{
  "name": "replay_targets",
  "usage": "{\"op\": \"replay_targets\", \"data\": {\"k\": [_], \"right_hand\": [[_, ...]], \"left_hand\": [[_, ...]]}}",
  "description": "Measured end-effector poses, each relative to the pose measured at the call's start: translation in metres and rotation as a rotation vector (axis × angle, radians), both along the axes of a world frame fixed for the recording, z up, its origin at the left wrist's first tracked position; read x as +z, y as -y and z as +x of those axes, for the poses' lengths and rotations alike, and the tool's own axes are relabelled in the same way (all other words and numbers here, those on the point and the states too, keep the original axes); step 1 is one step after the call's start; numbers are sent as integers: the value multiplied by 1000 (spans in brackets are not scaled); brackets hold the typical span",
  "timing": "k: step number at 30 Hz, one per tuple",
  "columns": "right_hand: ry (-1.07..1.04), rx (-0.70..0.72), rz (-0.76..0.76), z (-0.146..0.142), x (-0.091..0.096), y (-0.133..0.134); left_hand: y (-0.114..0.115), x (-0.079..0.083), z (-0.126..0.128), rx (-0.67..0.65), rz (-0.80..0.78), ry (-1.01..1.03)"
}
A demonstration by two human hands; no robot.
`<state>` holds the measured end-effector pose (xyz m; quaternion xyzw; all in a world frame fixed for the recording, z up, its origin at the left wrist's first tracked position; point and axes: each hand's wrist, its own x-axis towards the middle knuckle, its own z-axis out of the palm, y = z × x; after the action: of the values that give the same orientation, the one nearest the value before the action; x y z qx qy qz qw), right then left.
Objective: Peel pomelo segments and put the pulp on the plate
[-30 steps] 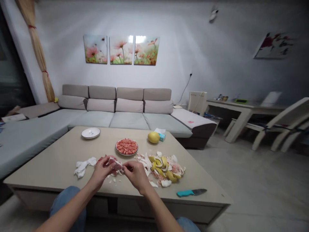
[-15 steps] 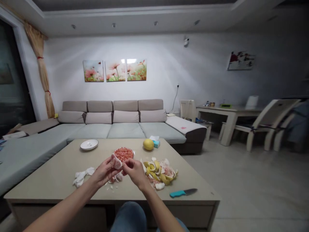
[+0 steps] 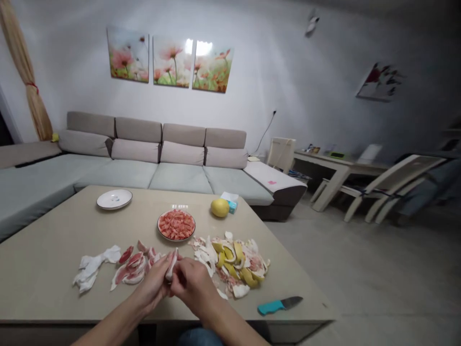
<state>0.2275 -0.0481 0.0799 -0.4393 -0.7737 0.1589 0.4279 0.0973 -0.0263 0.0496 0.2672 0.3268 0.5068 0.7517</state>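
Observation:
My left hand [image 3: 153, 281] and my right hand [image 3: 192, 286] meet low over the beige table [image 3: 50, 230], both pinching a pale pink pomelo segment [image 3: 172, 265] with white membrane. Left of my hands lies a heap of pink segments in membrane [image 3: 131, 266]. To the right sits a pile of yellow and white pomelo peel [image 3: 230, 264]. Beyond my hands, a round plate holds peeled pink pulp [image 3: 176, 225].
A whole yellow pomelo [image 3: 219, 207] and a tissue box [image 3: 230, 204] stand at the far side. Also on the table are a white plate [image 3: 114, 199], crumpled white tissue [image 3: 94, 266] and a teal-handled knife [image 3: 279, 305]. A grey sofa [image 3: 180, 178] runs behind the table.
The view has tilted and swung, shifting the table left. My hands have dropped lower and closer together around the segment, and the heap of segments now shows fully at their left.

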Motion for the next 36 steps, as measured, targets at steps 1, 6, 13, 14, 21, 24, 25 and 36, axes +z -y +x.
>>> {"op": "replay_targets", "data": {"k": [1, 6, 13, 14, 21, 24, 25, 36], "right_hand": [[4, -19, -10, 2, -9, -8], [-62, -71, -114, 20, -47, -36], [-172, -43, -214, 47, -50, -48], [-177, -46, -202, 49, -48, -49], [-112, -13, -246, 49, -45, -51], [-85, 1, -254, 41, -47, -50], [-81, 9, -259, 38, -48, -50], [-193, -9, -451, 32, -50, -61]], "left_hand": [[-5, -8, 5, 43, -24, -8], [-22, -28, 20, 324, -9, 36], [-29, -33, 24, 187, 20, -53], [-29, -36, 23, 154, 39, -80], [-33, -50, 10, 203, -47, -104], [-32, -45, 4, 249, -64, -55], [-31, -42, 2, 261, -64, -26], [-43, -46, -23, 370, -236, 192]]}}
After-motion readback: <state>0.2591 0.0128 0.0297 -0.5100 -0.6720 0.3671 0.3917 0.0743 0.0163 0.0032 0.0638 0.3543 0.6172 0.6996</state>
